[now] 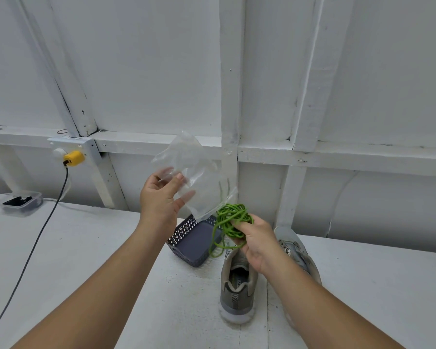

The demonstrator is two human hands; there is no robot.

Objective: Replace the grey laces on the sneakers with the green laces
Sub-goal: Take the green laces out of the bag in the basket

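Note:
My right hand grips a tangled bundle of green laces, held above the sneakers. A few strands still reach into the mouth of a clear plastic bag. My left hand holds that bag up by its side, thumb in front and fingers behind the plastic. Two grey sneakers stand on the white table under my right arm. The left sneaker shows its heel and opening. The right sneaker is partly hidden by my forearm, with grey lacing visible near its top.
A dark perforated basket lies beside the sneakers at the table's back. A black cable runs from a yellow plug across the left of the table. A small clear box sits far left. A white wall stands behind.

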